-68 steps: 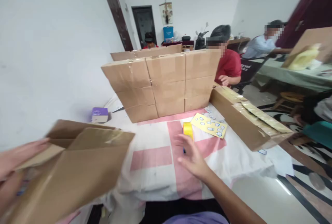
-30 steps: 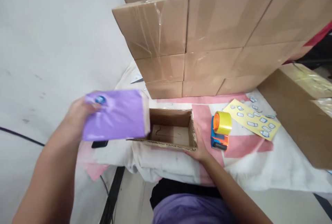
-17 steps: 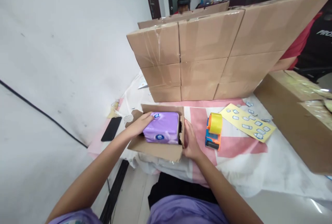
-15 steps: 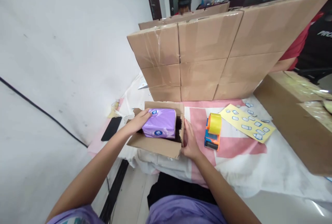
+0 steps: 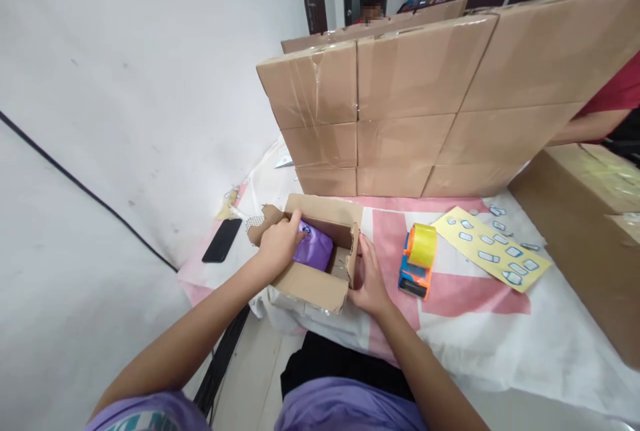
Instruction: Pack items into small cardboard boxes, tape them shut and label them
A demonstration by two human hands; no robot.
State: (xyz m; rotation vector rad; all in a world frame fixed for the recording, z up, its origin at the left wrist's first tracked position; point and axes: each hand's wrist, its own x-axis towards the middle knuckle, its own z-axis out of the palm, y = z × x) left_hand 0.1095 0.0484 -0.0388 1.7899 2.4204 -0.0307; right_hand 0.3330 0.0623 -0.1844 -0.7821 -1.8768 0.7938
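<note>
While box flaps (image 5: 311, 288) splay, room borders the pack (image 5: 317, 251).

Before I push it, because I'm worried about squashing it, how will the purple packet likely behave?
The purple packet probably gives under pressure, as it looks soft and creased. Its glossy surface may feel slippery. Its blocky shape suggests sliding, not rolling.

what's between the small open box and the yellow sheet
In the head view, the right hand rests against the small open box, then comes tablecloth, then the tape dispenser beside the yellow sheet.
</note>
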